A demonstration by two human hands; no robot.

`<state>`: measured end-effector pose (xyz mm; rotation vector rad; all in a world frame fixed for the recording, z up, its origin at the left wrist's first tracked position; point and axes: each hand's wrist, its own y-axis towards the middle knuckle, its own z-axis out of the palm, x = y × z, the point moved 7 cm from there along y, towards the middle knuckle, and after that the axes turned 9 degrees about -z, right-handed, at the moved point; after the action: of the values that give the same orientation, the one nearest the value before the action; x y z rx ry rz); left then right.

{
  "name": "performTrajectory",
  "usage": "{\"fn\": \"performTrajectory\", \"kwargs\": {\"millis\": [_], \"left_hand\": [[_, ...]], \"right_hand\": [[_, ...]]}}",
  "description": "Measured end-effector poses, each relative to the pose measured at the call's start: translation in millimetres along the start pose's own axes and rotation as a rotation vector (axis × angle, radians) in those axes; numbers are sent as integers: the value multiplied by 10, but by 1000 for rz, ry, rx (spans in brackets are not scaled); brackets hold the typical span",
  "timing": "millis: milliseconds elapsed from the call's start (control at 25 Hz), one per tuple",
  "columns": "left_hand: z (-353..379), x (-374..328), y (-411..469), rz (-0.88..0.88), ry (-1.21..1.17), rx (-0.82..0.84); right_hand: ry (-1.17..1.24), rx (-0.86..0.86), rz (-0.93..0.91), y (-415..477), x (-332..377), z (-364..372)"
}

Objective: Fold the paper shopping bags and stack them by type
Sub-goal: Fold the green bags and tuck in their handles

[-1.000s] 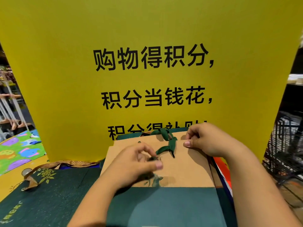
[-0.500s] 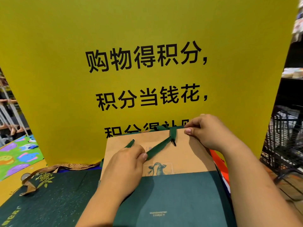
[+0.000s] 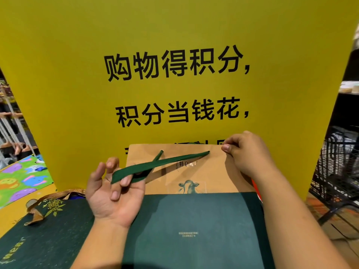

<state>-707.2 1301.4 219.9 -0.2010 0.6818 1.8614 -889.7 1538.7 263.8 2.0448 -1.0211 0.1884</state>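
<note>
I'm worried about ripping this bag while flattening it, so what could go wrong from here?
1. The left hand holds the green ribbon handle stretched sideways from its holes; a harder tug might tear the kraft paper bag there.
2. The right hand only pinches the bag's top right corner, so the bag could twist or crease crookedly.
3. The ribbon sits loosely in the left hand's grip and may slip out.

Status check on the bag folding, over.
Left hand hooks green ribbon handle, taut. Right hand pinches top edge of paper bag. Bag lies flat; nothing blocking it.
</note>
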Motion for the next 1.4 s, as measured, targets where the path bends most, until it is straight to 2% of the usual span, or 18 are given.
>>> {"fn": "performTrajectory", "kwargs": {"millis": [40,120,200,240,280,360,440,520,560,680,760,840,960,1000,1080,1200,1320,1400], "left_hand": [[-82,-22,-10,55,273,-199],[-133,-45,1,142,1074,-485],[-117,151,75,162,1827,-519],[-176,258,85,158,2073,-532],[-224,324,80,151,2213,-565],[-248,305,77,202,2240,-634],[-259,224,85,205,2181,-700],[-277,214,105,102,2174,-695],[-285,254,120,16,2197,-656],[-306,326,185,-253,2350,-516],[-320,259,238,-371,2407,-432],[-306,159,247,-406,2439,-371],[-308,107,205,-367,2423,-359],[-295,108,191,-348,2386,-370],[-235,87,188,-263,2289,-387],[-125,26,145,-120,2187,-350],[-149,46,60,-101,2189,-286],[-208,43,10,-83,2186,-316]], "right_hand": [[-24,-46,17,7,-38,-23],[-75,-131,43,9,-114,-66],[-70,-116,66,18,-126,-37],[-68,-54,95,17,-135,-7],[-83,39,144,1,-141,7],[-155,304,257,-88,-162,-22],[-210,601,244,-230,-79,-54],[-249,816,176,-411,69,23],[-284,854,151,-483,107,95],[-286,751,47,-534,208,232],[-295,670,-145,-631,363,171],[-228,744,-298,-904,551,139],[-243,1073,-310,-1532,726,210],[-319,1074,-337,-1639,728,231],[-395,934,-391,-1629,724,251],[-377,744,-376,-1477,681,153],[-282,752,-358,-1497,574,194],[-124,817,-297,-1479,522,226]]}}
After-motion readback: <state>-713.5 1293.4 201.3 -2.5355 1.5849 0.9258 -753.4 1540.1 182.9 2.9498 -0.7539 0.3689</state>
